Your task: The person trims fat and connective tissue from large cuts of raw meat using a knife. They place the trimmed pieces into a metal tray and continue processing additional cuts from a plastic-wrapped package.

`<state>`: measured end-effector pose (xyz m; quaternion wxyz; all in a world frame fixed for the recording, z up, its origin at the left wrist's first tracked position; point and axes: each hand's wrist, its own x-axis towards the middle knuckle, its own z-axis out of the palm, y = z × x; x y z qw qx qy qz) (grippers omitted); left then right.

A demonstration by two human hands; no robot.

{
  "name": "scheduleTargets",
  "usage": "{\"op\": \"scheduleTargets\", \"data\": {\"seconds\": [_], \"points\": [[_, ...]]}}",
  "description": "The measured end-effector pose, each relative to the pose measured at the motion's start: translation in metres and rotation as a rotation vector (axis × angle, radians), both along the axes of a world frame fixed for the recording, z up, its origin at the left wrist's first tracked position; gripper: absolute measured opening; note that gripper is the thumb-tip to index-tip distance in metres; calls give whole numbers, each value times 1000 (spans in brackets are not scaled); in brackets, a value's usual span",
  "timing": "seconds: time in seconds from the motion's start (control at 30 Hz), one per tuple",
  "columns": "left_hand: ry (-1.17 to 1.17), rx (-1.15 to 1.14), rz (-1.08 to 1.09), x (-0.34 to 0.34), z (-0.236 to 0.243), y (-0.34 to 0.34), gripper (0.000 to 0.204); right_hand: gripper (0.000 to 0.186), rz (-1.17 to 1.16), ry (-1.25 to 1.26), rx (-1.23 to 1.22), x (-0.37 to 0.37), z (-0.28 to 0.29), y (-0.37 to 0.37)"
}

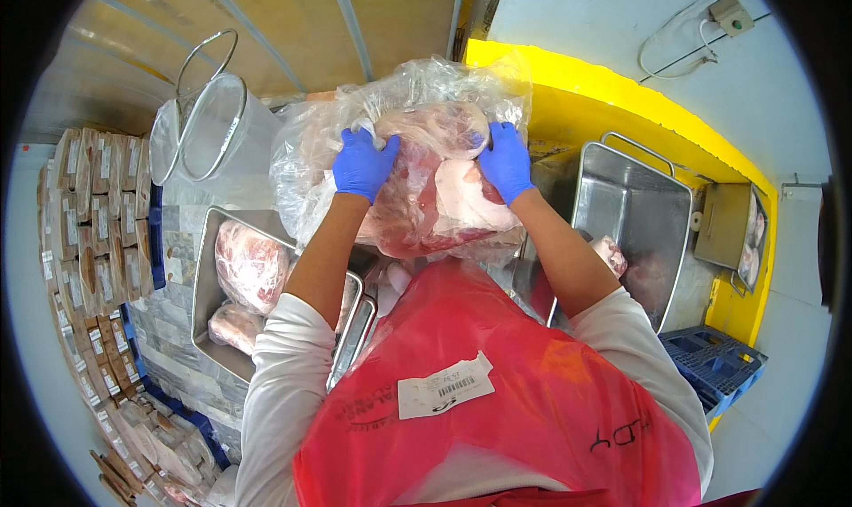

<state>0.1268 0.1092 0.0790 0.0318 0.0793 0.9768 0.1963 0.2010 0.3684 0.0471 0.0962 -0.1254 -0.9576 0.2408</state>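
Large cuts of raw meat (422, 192) lie in front of me in a loose clear plastic liner (306, 174). My left hand (366, 162), in a blue glove, is closed on bunched plastic at the meat's left side. On the right side, my right hand (506, 162), also blue-gloved, grips the plastic against the meat's edge. Both hands rest about level with each other. The plastic spreads beyond the meat on the far and left sides. Whatever supports the meat is mostly hidden.
A metal tub (202, 325) with meat stands at left, another tub (635, 187) with meat at right. Clear bags on wire hoops (213, 130) are far left. Stacked cartons (102, 214) line the left side. A blue pallet (710, 360) lies right, beside a yellow barrier (612, 85).
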Motion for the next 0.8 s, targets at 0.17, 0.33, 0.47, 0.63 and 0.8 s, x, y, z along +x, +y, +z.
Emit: {"op": "scheduleTargets", "data": {"seconds": [0.17, 0.33, 0.47, 0.63, 0.8], "points": [[-25, -29, 14, -8, -3, 2, 65, 22, -190, 81, -272, -25, -38, 29], [-48, 8, 39, -8, -2, -2, 67, 24, -732, 152, -1477, -44, -60, 55], [-88, 35, 31, -8, 4, 0, 71, 20, -740, 43, -1862, -57, -62, 85], [-109, 136, -5, -9, -7, -12, 84, 15, -415, -217, -1812, -60, -54, 129], [-149, 24, -103, -12, 7, -17, 93, 15, -483, -101, -1381, -89, 12, 90]]}}
